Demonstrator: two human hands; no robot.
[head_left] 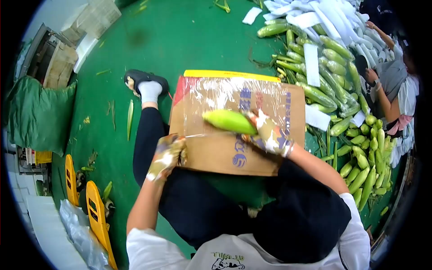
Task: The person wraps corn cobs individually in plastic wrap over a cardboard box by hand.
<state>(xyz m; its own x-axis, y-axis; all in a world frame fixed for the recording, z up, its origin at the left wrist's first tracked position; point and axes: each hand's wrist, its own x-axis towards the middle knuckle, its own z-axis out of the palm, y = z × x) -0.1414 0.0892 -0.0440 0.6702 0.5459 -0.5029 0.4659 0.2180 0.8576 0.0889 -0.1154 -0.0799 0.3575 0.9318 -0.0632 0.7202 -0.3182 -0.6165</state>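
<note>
An ear of corn in green husk (228,121) lies slantwise over a cardboard sheet (207,155) across my lap. Clear plastic film (216,92) stretches over the cardboard's upper part, wrinkled and shiny. My right hand (270,135), in a camouflage-patterned glove, is closed around the corn's right end. My left hand (168,155), gloved alike, has its fingers curled at the cardboard's left side. A thin bright edge of the film runs from its fingertips toward the right. A yellow strip (231,75) borders the cardboard's far edge.
Wrapped corn (321,92) is heaped at the right, below white foam sleeves (333,18). Unwrapped corn (366,166) lies nearer me. A co-worker (391,85) sits far right. At left are a green sack (40,114) and yellow-handled equipment (96,216).
</note>
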